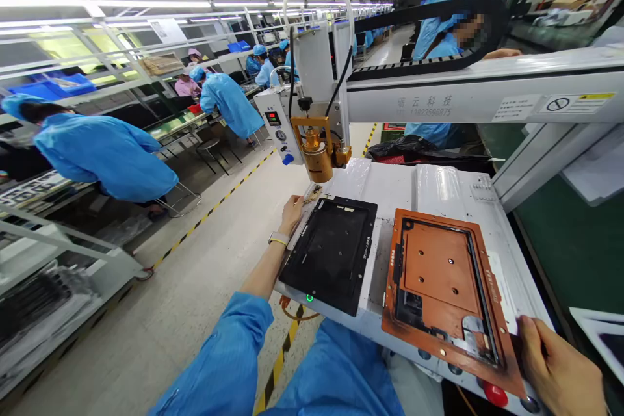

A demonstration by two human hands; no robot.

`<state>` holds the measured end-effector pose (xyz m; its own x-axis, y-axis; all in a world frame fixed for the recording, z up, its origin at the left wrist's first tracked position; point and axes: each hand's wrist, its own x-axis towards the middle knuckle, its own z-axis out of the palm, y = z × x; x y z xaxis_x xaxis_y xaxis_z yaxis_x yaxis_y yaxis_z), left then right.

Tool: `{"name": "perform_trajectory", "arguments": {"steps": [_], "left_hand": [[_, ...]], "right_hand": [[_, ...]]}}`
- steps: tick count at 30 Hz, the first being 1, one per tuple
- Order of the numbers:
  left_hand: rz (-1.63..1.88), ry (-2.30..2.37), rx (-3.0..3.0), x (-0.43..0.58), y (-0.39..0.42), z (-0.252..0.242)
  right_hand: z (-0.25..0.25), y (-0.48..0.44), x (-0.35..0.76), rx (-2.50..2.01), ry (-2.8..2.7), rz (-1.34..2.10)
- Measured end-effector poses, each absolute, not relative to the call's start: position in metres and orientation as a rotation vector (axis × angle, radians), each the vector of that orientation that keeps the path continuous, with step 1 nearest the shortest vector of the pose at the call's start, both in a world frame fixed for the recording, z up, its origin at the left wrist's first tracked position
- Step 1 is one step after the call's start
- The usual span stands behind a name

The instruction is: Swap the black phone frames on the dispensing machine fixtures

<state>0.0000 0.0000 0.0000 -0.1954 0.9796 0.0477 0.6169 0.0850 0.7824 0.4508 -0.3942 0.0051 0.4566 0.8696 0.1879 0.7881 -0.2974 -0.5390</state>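
My left hand rests on the far left corner of a black fixture tray lying on the white machine bed. Just above that corner hangs the brass dispensing head. My right hand grips the near right corner of an orange-brown jig plate, which carries a thin black frame and lies to the right of the black tray. My blue sleeve runs along the machine's left side.
A white gantry beam crosses above the bed. Round buttons, one red, line the front panel. Co-workers in blue coats sit at benches on the left. A yellow-black floor line marks the aisle.
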Motion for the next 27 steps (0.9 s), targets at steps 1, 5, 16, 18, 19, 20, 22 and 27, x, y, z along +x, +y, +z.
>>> {"name": "perform_trajectory", "arguments": {"steps": [1, 5, 16, 18, 19, 20, 22, 27], "left_hand": [[0.950, 1.863, 1.572, 0.000, -0.001, 0.003], [0.975, 1.803, 1.640, -0.001, -0.007, 0.024], [0.651, 0.740, 2.411, 0.074, -0.097, 0.080], [0.532, 0.436, 2.629, 0.094, -0.111, 0.077], [0.495, 0.338, 2.716, 0.102, -0.115, 0.075], [0.480, 0.291, 2.779, 0.107, -0.118, 0.073], [0.462, 0.256, 2.859, 0.113, -0.119, 0.069], [0.470, 0.174, 2.909, 0.115, -0.115, 0.067]], "right_hand": [[0.010, -0.392, 0.446, -2.127, -1.379, 0.179], [0.035, -0.384, 0.424, -2.104, -1.338, 0.106], [0.058, -0.382, 0.412, -2.082, -1.103, 0.151], [0.063, -0.384, 0.413, -2.094, -1.086, 0.140], [0.066, -0.385, 0.412, -2.093, -1.087, 0.119], [0.069, -0.386, 0.411, -2.083, -1.093, 0.092], [0.076, -0.389, 0.406, -2.038, -1.119, 0.051], [0.094, -0.388, 0.371, -1.870, -1.291, -0.001]]}}
